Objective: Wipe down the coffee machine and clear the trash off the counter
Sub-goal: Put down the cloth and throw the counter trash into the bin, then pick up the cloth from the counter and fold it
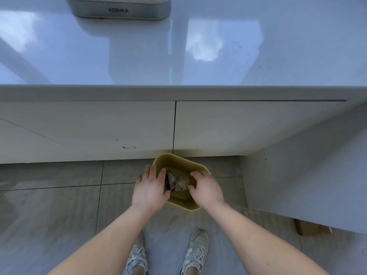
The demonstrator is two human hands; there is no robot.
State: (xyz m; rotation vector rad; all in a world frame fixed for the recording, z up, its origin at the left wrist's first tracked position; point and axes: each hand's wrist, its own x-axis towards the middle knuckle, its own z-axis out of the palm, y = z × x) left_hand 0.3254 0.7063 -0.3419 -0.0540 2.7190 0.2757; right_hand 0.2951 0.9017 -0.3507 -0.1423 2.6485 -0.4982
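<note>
A small yellow trash bin (178,161) stands on the floor against the cabinet base. Inside it lie a dark wrapper (170,180) and crumpled pale paper (183,183). My left hand (151,187) hovers over the bin's left rim with fingers spread and nothing in it. My right hand (206,188) is over the right rim, fingers curled loosely and apart, holding nothing. The grey base of the coffee machine (119,8), marked KONKA, sits at the back of the glossy white counter (198,56); its upper part is cut off by the frame.
White cabinet doors (89,128) run under the counter edge. A grey side panel (307,171) juts out on the right, with a brown cardboard piece (309,228) beneath it. My two sneakers (196,253) stand on grey floor tiles.
</note>
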